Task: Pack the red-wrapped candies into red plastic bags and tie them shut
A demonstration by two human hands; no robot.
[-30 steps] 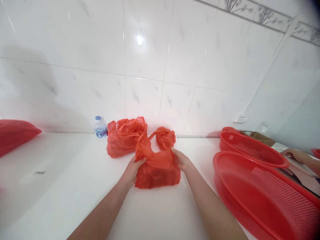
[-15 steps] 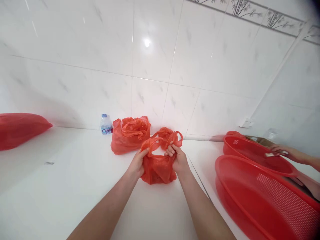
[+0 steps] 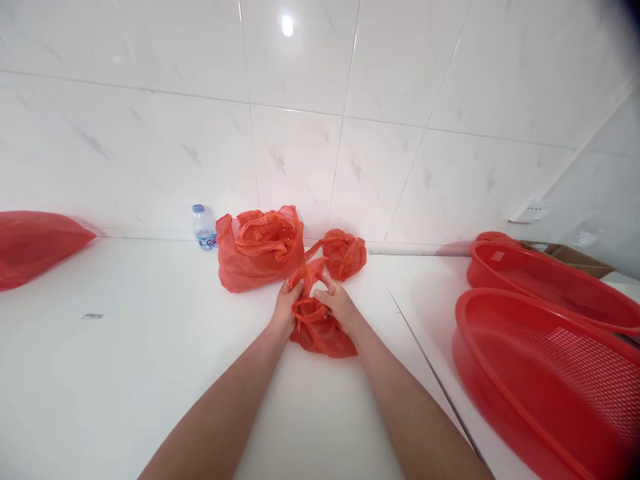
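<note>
A small red plastic bag [image 3: 325, 339] rests on the white table in front of me, its handles drawn close together. My left hand [image 3: 287, 307] is closed on the gathered handle at the bag's left side. At the right, my right hand [image 3: 341, 308] grips the upper part of the bag, with index finger and thumb at a handle loop; its other fingers are partly hidden. Just behind my hands lies a bunched red plastic bag [image 3: 344, 255]. A larger, full red plastic bag [image 3: 260, 257] stands left of it, against the wall.
A water bottle [image 3: 204, 228] stands left of the large bag. Another red bag [image 3: 40, 248] lies far left. Two red plastic baskets [image 3: 500, 373] sit at the right, with a cardboard box [image 3: 575, 259] behind. A seam [image 3: 425, 357] crosses the table [image 3: 165, 353].
My hands have come closer together, drawing the bag's opening narrower. The view has tilted down and shifted. Another person's hand over the far basket has left the view.
</note>
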